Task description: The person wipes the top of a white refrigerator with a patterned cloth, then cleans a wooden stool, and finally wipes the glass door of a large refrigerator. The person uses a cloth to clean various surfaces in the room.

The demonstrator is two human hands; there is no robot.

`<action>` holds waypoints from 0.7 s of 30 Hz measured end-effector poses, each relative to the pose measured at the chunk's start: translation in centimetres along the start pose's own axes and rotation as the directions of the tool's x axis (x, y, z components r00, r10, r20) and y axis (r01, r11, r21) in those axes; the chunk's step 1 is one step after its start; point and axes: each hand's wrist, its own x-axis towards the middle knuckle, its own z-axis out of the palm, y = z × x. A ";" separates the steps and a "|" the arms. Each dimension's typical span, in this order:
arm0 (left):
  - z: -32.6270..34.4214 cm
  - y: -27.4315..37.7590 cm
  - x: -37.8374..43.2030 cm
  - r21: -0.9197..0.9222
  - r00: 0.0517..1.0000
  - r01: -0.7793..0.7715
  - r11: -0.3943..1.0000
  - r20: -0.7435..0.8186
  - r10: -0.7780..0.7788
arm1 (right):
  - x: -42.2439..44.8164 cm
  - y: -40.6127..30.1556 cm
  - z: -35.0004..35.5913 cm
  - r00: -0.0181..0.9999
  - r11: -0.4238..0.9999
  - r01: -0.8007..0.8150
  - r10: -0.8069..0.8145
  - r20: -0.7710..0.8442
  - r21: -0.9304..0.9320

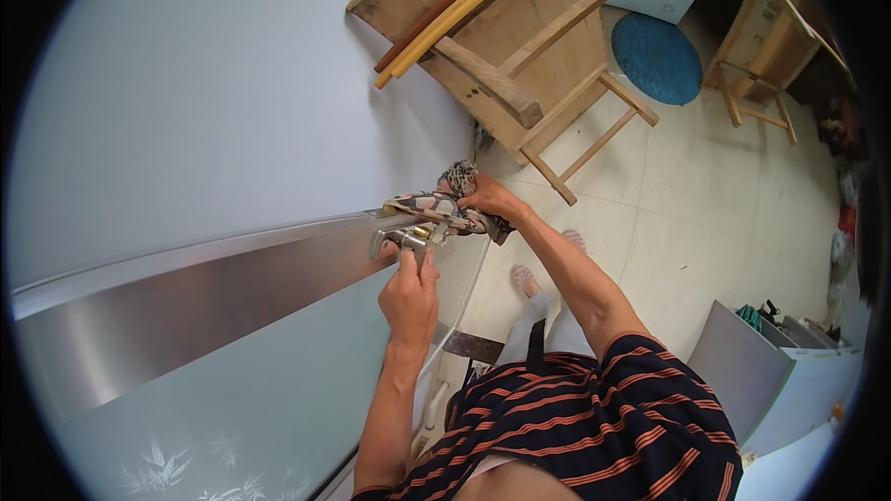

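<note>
My left hand (411, 292) grips a metal door handle (412, 240) at the end of a wide brushed-metal door rail (230, 292). Just beyond it, my right hand (491, 196) holds a bunched patterned cloth (435, 207). Part of the cloth lies over the metal edge above the handle. A small brass-coloured piece shows between handle and cloth. Below the rail is a frosted glass panel (230, 403) with white leaf patterns. The fingertips of my right hand are partly hidden in the cloth.
Wooden furniture with bare legs (550, 21) leans at the top, with curved yellow and brown poles across it. Behind are a blue round mat (656, 59), a white appliance and another wooden piece (759, 49). A grey cabinet (741, 376) holding several items stands at the right.
</note>
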 end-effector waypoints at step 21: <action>0.1 0.4 -0.3 0.010 0.998 0.031 0.999 -0.055 -0.030 | -4.6 -19.5 -8.5 0.888 0.733 0.236 -0.429 0.164 0.638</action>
